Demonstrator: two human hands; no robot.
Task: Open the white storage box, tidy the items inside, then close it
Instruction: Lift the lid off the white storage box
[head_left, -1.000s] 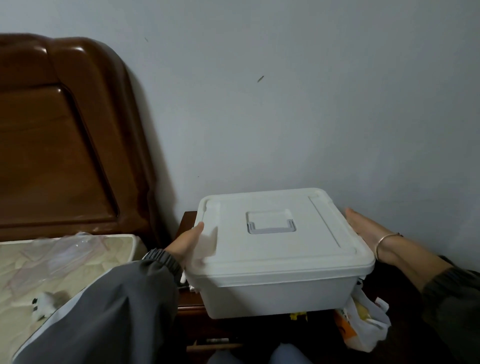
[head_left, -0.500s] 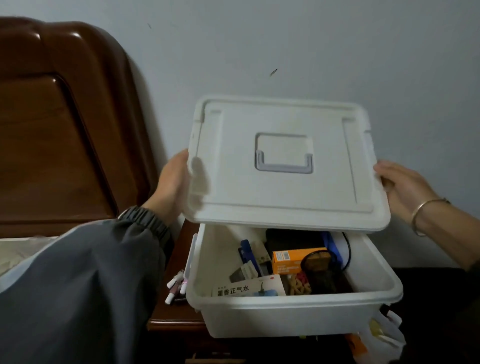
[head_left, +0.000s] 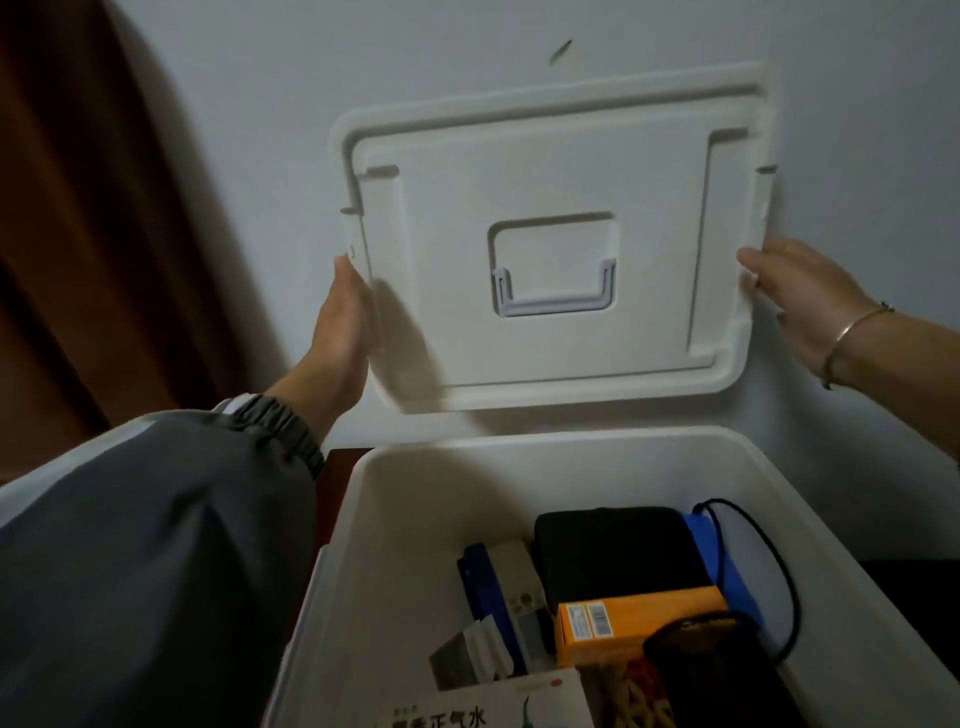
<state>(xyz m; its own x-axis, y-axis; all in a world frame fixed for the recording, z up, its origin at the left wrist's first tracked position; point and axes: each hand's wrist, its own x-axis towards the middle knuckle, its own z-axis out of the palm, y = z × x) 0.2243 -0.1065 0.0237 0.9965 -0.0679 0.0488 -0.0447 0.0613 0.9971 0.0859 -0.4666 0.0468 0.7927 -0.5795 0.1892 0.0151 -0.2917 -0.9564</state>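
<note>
Both sides of the lid (head_left: 550, 260) are pinched, thumb in front, by my left hand (head_left: 343, 332) and right hand (head_left: 800, 306), upright above the open box (head_left: 415, 493); one thumb slipping could drop it onto the contents.

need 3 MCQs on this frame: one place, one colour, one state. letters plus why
1. Where is the lid relative to the box?
A) flat on it
B) raised above it, near upright
C) tucked inside it

2. What colour is the carton in the box?
A) green
B) orange
C) pink

3. Which of the left hand and right hand grips the lid?
A) left only
B) neither
C) both

Answers:
1 B: the lid's lower edge sits clear above the box's rim, with its handle side facing the camera.
2 B: its sides are orange, with a barcode label.
3 C: one hand is on each side edge.
</note>
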